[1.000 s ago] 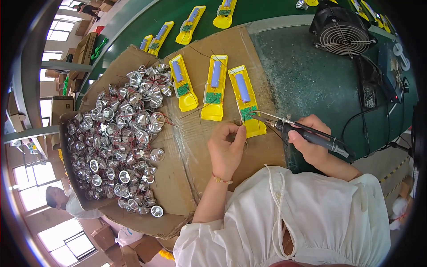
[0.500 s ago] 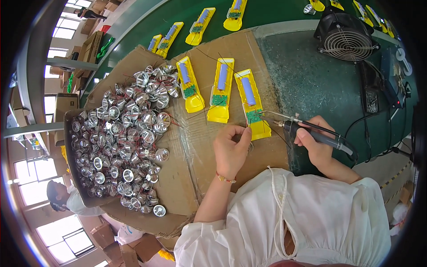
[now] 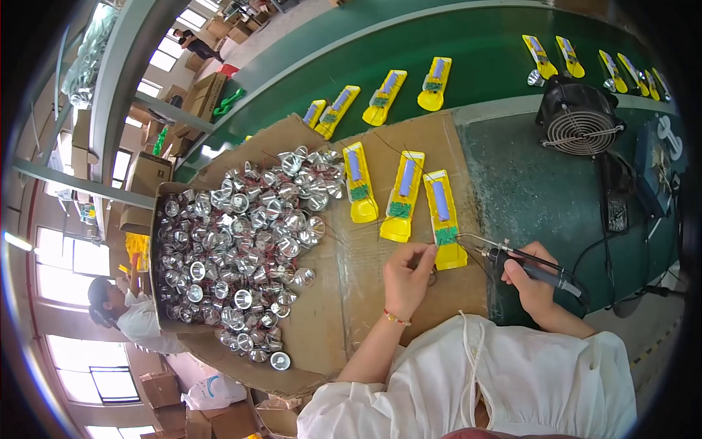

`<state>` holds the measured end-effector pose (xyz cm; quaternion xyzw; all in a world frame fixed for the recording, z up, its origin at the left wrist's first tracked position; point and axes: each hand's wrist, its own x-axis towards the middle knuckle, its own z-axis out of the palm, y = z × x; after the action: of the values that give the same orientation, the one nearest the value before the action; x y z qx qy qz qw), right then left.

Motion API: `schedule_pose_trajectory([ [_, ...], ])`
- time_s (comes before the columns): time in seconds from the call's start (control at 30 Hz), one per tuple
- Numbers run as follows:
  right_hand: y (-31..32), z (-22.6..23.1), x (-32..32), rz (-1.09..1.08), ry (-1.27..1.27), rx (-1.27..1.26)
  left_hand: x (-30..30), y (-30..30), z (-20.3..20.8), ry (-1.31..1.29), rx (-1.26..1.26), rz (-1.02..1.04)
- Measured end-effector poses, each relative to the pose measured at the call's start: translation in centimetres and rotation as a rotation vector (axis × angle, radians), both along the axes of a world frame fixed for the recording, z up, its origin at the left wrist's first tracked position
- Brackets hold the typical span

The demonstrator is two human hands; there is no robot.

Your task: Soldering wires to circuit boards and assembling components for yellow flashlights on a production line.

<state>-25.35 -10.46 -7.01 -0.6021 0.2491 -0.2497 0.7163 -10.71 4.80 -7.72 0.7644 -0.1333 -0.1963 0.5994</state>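
Observation:
My right hand (image 3: 532,279) is wrapped round a soldering iron (image 3: 532,271) with a thin metal feed tube beside its tip. The tip meets or nearly meets a small green circuit board (image 3: 446,235) in the rightmost yellow housing (image 3: 452,256). A purple cylindrical battery (image 3: 439,200) lies in that housing above the board. At the board's lower left edge, my left hand (image 3: 408,276) pinches thumb and forefinger together; what is between them is too small to make out. Two similar yellow housings, a middle one (image 3: 397,228) and a left one (image 3: 363,211), lie alongside with thin dark wires.
A cardboard box (image 3: 162,219) full of silver reflector cups (image 3: 241,256) with red wires opens onto the cardboard sheet (image 3: 322,293). A black fan (image 3: 581,121) stands at the far right. More yellow housings sit on the green belt (image 3: 490,51). A co-worker (image 3: 139,311) is at the left.
The whole view has shifted, so the bench appears lower and further right. Both hands stay at the same housing, and the iron's tip remains at its circuit board.

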Motion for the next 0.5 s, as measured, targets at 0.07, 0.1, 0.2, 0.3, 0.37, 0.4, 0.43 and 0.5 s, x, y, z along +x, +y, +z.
schedule_pose_trajectory([
  [0.07, 0.1, 0.2, -0.1, -0.006, 0.018, 0.003, 0.3, 0.2, -0.5, -0.084, -0.061, -0.035],
  [0.1, 0.0, 0.2, 0.0, -0.003, 0.012, -0.021, 0.5, 0.1, -0.5, -0.066, -0.065, -0.04],
  [0.2, 0.0, 0.4, 0.3, 0.0, 0.02, -0.033, 0.9, 0.1, -0.1, -0.283, 0.055, -0.145],
  [0.3, 0.0, 0.4, 0.5, -0.005, 0.026, -0.058, 0.9, -0.1, 0.4, -0.297, 0.108, -0.191],
  [0.37, -0.1, 0.3, 0.4, 0.004, 0.027, -0.1, 0.8, -0.4, 1.0, -0.316, 0.136, -0.194],
  [0.4, -0.1, 0.2, 0.5, 0.025, 0.014, -0.17, 1.0, -0.2, 0.7, -0.31, 0.13, -0.199],
  [0.43, -0.2, 0.2, 0.5, 0.025, 0.028, -0.163, 1.0, -0.3, 0.7, -0.296, 0.134, -0.202],
  [0.5, -0.2, 0.5, 0.5, 0.024, 0.046, -0.157, 1.0, -0.4, 1.0, -0.251, 0.153, -0.215],
])
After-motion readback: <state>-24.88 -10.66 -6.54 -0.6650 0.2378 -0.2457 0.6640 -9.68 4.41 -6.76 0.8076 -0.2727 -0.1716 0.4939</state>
